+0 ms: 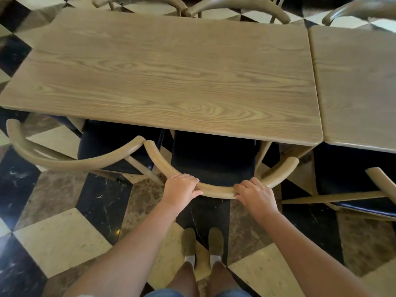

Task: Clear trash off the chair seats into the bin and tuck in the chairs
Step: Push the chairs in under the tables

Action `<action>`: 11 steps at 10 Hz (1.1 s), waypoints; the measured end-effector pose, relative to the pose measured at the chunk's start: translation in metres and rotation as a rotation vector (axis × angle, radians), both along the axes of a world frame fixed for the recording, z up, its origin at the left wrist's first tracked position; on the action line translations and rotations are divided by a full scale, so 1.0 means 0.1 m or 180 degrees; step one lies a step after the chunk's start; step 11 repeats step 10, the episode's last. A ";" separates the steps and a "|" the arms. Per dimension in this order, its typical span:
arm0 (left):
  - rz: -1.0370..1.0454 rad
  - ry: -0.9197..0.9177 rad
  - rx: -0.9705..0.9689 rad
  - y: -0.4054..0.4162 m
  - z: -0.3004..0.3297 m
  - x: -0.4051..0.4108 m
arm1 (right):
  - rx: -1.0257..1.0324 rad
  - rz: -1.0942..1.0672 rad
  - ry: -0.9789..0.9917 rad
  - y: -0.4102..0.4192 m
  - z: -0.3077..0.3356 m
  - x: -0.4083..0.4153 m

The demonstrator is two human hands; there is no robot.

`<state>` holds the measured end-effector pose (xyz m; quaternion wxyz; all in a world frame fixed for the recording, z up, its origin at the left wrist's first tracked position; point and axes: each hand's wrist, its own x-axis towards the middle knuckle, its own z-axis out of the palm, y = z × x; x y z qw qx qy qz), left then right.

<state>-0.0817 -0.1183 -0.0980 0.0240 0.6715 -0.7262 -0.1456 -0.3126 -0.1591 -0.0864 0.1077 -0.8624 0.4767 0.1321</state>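
Note:
A wooden chair with a curved back rail (216, 189) and a dark seat (212, 157) stands in front of me, its seat partly under the wooden table (171, 71). My left hand (182, 188) grips the rail on its left part. My right hand (255, 194) grips the same rail on its right part. The visible part of the seat carries no trash. No bin is in view.
A second chair (70, 161) stands at the left, its back rail touching the first chair's. A third chair (353, 187) sits at the right under a second table (360, 82). More chair backs (235, 5) line the far side. The floor is checkered tile.

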 end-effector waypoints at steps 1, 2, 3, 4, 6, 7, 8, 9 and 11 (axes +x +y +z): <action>-0.0008 0.0016 -0.0050 -0.06 0.00 -0.02 | -0.0012 0.0048 -0.0074 -0.09 -0.01 -0.05; -0.0077 0.0005 -0.0131 -0.06 0.01 0.00 | 0.0047 0.0076 -0.0105 -0.12 -0.02 -0.06; -0.0078 -0.0028 -0.0252 -0.03 0.00 0.01 | 0.0042 0.0065 -0.0103 -0.10 -0.02 -0.07; -0.0063 -0.0024 -0.0113 -0.03 0.03 -0.02 | 0.0062 0.0013 -0.0111 -0.11 0.01 -0.04; 0.0004 0.0002 0.0763 -0.15 0.20 -0.05 | 0.0589 -0.0360 -0.0106 -0.26 0.19 0.13; 0.0071 0.0296 0.1071 -0.28 0.45 0.06 | 0.0931 -0.0470 -0.0301 -0.40 0.40 0.25; 0.0036 0.0162 0.1272 -0.53 0.89 0.23 | 0.1138 -0.0367 -0.0395 -0.63 0.79 0.42; 0.0001 -0.0090 0.1587 -0.81 1.37 0.41 | 0.1096 -0.0096 -0.0242 -0.88 1.24 0.65; 0.0051 0.0120 0.1777 -1.10 1.87 0.61 | 0.0814 0.0078 -0.0159 -1.13 1.76 0.91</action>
